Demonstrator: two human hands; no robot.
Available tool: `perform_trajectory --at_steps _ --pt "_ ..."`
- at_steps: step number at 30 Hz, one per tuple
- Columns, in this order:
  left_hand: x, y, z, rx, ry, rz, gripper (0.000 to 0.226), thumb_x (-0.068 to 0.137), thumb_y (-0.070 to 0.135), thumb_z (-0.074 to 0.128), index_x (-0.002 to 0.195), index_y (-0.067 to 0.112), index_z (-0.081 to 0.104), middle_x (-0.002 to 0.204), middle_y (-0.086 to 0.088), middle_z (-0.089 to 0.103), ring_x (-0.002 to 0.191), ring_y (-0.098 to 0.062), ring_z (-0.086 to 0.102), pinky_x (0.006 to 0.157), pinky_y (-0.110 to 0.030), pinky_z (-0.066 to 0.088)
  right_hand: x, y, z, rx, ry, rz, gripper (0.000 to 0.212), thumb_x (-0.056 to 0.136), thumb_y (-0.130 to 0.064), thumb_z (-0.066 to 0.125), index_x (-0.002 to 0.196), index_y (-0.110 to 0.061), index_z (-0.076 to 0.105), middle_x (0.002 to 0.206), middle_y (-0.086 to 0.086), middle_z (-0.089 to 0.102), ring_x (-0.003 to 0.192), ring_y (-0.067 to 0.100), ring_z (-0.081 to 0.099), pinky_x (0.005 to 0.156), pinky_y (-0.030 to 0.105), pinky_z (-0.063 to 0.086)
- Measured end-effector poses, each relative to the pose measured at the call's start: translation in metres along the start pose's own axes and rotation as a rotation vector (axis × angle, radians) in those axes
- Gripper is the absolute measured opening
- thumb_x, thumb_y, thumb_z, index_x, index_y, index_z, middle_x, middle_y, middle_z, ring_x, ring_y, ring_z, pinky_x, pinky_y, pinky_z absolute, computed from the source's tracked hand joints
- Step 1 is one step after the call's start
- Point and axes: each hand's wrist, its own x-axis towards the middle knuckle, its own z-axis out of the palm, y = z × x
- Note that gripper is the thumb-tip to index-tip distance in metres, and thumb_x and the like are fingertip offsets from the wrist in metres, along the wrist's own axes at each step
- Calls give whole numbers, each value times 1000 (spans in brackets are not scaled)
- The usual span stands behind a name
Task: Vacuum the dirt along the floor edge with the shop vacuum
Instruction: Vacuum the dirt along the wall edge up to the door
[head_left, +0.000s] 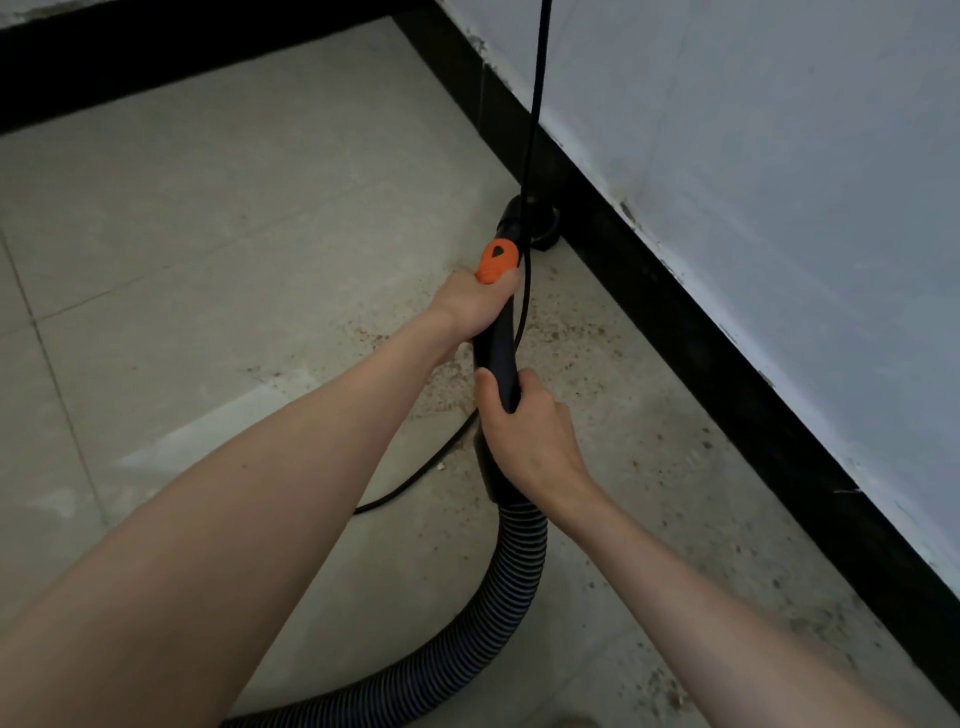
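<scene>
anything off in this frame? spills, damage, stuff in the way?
Yes. Brown dirt is scattered over the floor tiles along the black baseboard. A black power cord hangs down right against the vacuum wand, which the left hand and right hand grip, then trails through the dirt: a snag risk.

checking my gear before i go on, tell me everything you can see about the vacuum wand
The vacuum wand is a rigid black tube, plastic by its look, with an orange collar bearing a dark mark. It slants down and away to a black nozzle at the dark baseboard. The left hand grips it just below the collar; the right hand grips lower, near where the ribbed hose joins. A thin black cord hangs across it.
</scene>
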Motion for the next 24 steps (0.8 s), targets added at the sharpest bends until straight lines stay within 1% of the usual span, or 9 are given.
perform_trajectory --at_steps 4,6,9,11,14,16,18,21,24 --pt "-6 -5 13 -83 -36 3 31 94 40 52 80 12 52 72 -3 52 64 -15 52 58 -25 42 -6 6 -2 37 13 42 40 97 -52 38 102 -16 53 85 1 58 84 23 60 75 37 50" --pt "-13 -6 19 -177 -94 -5 35 95 43 50 78 13 52 73 -5 55 64 -16 54 58 -24 44 -9 8 -2 65 22 76 38 97 -51 36 98 -17 53 83 -2 56 80 18 58 68 32 45" --pt "-25 -5 26 -306 -174 -12 34 98 42 45 80 13 51 73 -5 57 61 -14 53 55 -23 44 -14 8 -5 195 82 102 37 97 -50 39 83 -19 54 77 -2 57 69 13 56 61 28 41" --pt "-31 -2 30 -368 -223 -18 32 99 39 44 85 11 53 76 -5 58 64 -14 54 58 -23 45 -16 8 -8 294 133 116 39 98 -48 42 76 -18 54 72 1 58 65 15 56 60 28 43" --pt "-37 2 36 -355 -286 13 33 100 33 44 106 2 55 88 -8 58 77 -17 56 73 -28 47 -19 10 -13 476 163 161 44 96 -49 44 76 -13 58 81 23 66 76 39 64 72 46 55" --pt "-41 5 40 -358 -320 34 34 100 28 43 114 -1 54 86 -7 57 77 -16 55 74 -26 46 -23 10 -17 595 155 203 47 94 -52 45 81 -9 60 84 28 66 76 45 65 77 57 55" --pt "-47 8 42 -372 -353 43 29 101 26 43 112 1 53 85 -5 57 75 -14 55 73 -25 46 -25 10 -23 707 124 238 50 97 -50 43 88 -3 60 75 23 66 66 37 64 70 52 56" --pt "-51 9 46 -393 -385 56 28 100 25 45 114 3 53 87 -5 58 79 -14 55 80 -28 46 -31 9 -30 834 61 267 53 98 -50 37 89 -2 57 66 17 63 55 30 60 53 37 55" --pt "-56 7 48 -404 -422 34 32 99 24 47 119 0 52 89 -5 59 80 -14 57 80 -26 48 -41 9 -33 912 -5 278 55 98 -52 34 84 -4 55 64 15 60 52 28 58 48 32 52"
